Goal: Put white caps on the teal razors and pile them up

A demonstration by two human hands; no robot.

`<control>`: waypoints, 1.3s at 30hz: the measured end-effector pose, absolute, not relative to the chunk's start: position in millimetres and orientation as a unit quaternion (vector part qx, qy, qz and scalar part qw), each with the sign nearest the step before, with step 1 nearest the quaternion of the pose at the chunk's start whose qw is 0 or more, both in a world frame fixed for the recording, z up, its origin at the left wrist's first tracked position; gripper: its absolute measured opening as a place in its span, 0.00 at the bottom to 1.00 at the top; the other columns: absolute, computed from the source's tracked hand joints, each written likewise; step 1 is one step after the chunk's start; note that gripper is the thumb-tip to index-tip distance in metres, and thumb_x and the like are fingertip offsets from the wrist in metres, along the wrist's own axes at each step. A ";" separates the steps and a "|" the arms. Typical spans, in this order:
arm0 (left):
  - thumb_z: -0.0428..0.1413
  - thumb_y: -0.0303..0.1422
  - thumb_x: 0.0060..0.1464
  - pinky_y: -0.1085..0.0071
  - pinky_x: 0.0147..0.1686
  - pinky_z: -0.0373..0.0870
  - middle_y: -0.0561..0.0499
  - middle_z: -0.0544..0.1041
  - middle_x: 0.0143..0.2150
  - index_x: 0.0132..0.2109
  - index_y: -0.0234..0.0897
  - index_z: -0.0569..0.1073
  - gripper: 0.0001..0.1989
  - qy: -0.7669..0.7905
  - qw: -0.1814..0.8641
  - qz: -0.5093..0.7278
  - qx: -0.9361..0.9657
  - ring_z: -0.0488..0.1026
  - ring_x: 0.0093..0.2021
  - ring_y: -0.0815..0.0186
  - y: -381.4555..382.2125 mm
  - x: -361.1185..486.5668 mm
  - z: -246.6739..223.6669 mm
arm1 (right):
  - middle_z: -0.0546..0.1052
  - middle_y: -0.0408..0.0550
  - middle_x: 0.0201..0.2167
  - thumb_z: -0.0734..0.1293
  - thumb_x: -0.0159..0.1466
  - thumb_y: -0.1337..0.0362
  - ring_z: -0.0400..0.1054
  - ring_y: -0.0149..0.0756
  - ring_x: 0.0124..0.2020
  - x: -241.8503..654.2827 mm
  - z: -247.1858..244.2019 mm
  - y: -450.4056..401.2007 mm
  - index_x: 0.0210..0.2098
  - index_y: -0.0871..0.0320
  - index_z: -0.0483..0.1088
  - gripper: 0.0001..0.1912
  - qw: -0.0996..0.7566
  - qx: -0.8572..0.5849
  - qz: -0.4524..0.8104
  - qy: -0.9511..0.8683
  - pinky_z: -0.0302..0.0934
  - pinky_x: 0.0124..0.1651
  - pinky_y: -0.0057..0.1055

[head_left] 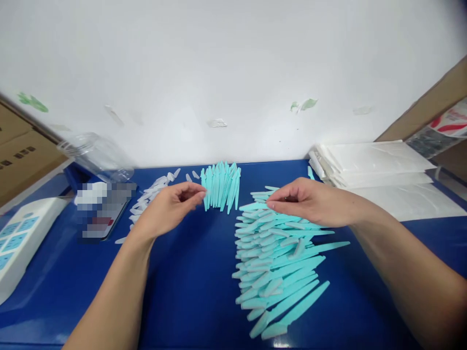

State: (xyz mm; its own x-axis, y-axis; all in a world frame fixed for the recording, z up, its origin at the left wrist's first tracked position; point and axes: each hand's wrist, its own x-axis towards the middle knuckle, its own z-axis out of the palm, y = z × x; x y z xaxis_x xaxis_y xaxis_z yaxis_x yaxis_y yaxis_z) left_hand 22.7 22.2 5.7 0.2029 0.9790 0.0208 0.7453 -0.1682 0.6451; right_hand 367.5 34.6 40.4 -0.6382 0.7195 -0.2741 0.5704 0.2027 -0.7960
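Observation:
My right hand (pixel 306 200) pinches a teal eyebrow razor (pixel 252 206) between thumb and fingertips, its narrow end pointing left. It is just above a large pile of teal eyebrow razors (pixel 277 262), many with pale translucent covers at their left ends. My left hand (pixel 177 204) is closed in a pinch, with a small translucent cap (pixel 207 192) barely showing at the fingertips. Just beyond those fingertips, a smaller group of teal razors (pixel 221 187) lies side by side near the wall. Loose translucent caps (pixel 146 197) are scattered left of and behind my left hand, partly hidden by it.
A clear plastic jar (pixel 97 155) is at the back left, near a phone (pixel 109 214) and a white power strip (pixel 29 243). White plastic bags (pixel 375 165) are stacked at the back right. Cardboard boxes flank the blue table (pixel 189 301), and a white wall rises behind.

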 end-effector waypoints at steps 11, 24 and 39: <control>0.70 0.45 0.58 0.76 0.35 0.80 0.52 0.85 0.31 0.40 0.43 0.88 0.11 0.544 0.497 0.332 0.590 0.81 0.32 0.67 -0.8 76.1 3.5 | 0.54 0.38 0.26 0.62 0.76 0.48 0.46 0.31 0.27 368.6 21.4 27.1 0.27 0.54 0.60 0.24 0.111 -0.422 0.486 -0.757 0.44 0.28 0.33; 0.69 0.40 0.61 0.79 0.33 0.76 0.55 0.84 0.31 0.41 0.45 0.87 0.06 0.531 0.467 0.338 0.621 0.79 0.32 0.69 -5.0 82.0 0.0 | 0.56 0.38 0.26 0.61 0.77 0.52 0.48 0.31 0.26 367.9 21.7 25.3 0.27 0.54 0.61 0.22 0.115 -0.428 0.460 -0.770 0.45 0.28 0.33; 0.68 0.33 0.62 0.75 0.35 0.76 0.53 0.85 0.39 0.50 0.46 0.87 0.10 0.481 0.409 0.346 0.694 0.79 0.35 0.68 -13.3 102.2 -0.1 | 0.67 0.40 0.25 0.63 0.76 0.50 0.55 0.31 0.24 359.0 23.9 17.7 0.38 0.54 0.80 0.20 0.141 -0.399 0.433 -0.796 0.48 0.26 0.31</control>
State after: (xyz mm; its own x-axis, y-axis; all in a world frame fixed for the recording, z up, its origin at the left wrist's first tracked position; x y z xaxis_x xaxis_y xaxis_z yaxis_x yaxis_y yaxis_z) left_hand 102.2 -13.3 -0.1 0.2974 0.9509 0.0854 0.3846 -0.2012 0.9009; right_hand 359.0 17.7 23.9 -0.6420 0.7571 -0.1209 0.5133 0.3074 -0.8013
